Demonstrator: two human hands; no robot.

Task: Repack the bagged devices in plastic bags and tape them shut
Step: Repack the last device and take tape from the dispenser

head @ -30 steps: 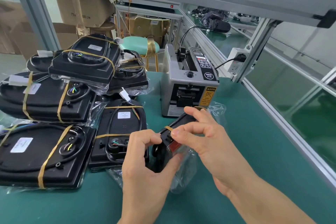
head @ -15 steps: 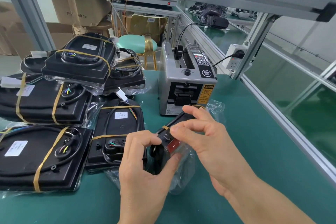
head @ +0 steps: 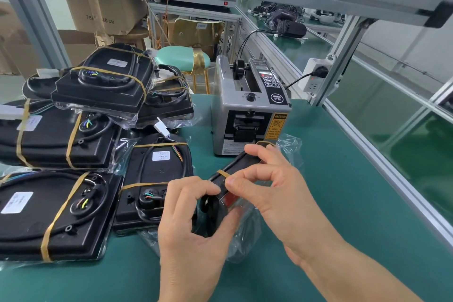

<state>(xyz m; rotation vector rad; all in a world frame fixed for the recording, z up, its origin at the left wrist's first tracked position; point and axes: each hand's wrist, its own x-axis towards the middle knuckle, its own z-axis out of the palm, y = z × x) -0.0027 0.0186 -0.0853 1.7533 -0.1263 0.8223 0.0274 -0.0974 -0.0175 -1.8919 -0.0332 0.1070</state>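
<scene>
Low in the middle of the frame, you hold a black device on edge inside a clear plastic bag above the green table. Your left hand cups it from the near side, thumb pressed against the bagged face and the curled fingers hooked over its top edge, so the device sits between thumb and fingers. Your right hand comes over from the right, with thumb and forefinger tips pinched together at the top edge, right against your left fingertips, beside a yellow band that wraps the device; whether they hold a piece of tape you cannot tell. The other right fingers curl over the far part of the edge. The device's long axis runs from the lower middle toward the upper right of the frame, its far end pointing at the grey tape dispenser just beyond it. Finished bagged devices with yellow bands lie stacked across the left half of the frame. Compared with half a second ago, your grip and the device's tilt look the same, and your right fingertips have closed a little tighter on the edge.
</scene>
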